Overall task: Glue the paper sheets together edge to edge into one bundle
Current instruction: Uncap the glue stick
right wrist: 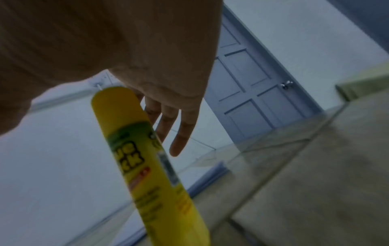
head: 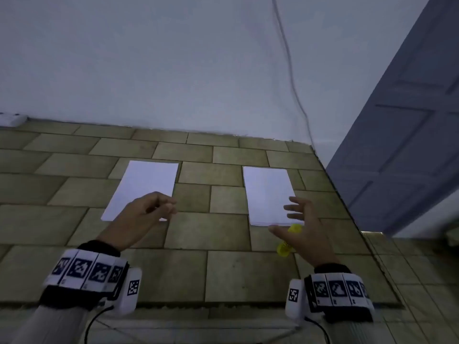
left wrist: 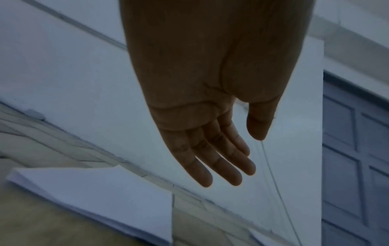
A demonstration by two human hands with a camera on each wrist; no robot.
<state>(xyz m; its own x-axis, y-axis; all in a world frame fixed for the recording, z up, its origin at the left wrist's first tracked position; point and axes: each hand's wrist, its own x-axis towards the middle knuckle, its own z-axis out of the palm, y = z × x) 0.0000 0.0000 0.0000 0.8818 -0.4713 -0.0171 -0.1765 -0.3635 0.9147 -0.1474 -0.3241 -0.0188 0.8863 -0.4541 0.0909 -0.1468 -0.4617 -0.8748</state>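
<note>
A: Two paper stacks (head: 142, 188) (head: 267, 194) lie well apart toward the surface's (head: 223, 269) far edge.

B: Both hands (head: 144, 212) (head: 301, 234) hover spread, gripping nothing; the glue stick (head: 285, 248) beneath the right could roll off if nudged.

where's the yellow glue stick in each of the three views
Head: the glue stick lies on the tiled table, lower right, mostly hidden under the right hand, beside the near edge of the right paper stack.
Left wrist: not in it.
Right wrist: it fills the centre and bottom, under the palm.
Shared landmark: the grey panelled door.
</note>
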